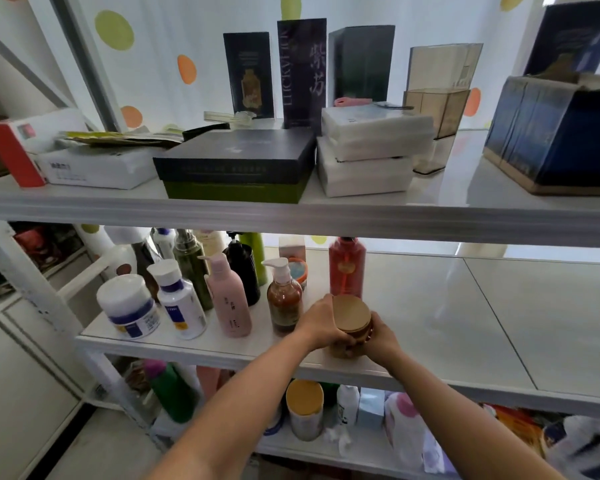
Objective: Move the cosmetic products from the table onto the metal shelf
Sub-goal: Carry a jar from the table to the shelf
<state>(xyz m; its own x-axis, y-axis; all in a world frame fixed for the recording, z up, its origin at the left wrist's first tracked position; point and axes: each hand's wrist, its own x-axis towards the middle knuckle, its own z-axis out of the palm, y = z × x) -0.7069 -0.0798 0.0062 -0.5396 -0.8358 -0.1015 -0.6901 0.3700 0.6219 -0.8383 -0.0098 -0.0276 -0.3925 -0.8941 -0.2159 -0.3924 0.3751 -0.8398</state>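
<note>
**Item:** jar (351, 313), round, tan lid.
**Location:** front edge of the middle shelf (465, 306), just right of the pump bottle (284, 301) and in front of the red bottle (347, 268). Whether its base rests on the shelf cannot be told.
**Hold:** left hand (321, 322) and right hand (383, 336) flank the jar, fingers curled round its sides.
**Step:** placing, judged near its end.
**Next:** seat the jar flat, clear of the rim, then loosen both hands without knocking the pump bottle.
</note>
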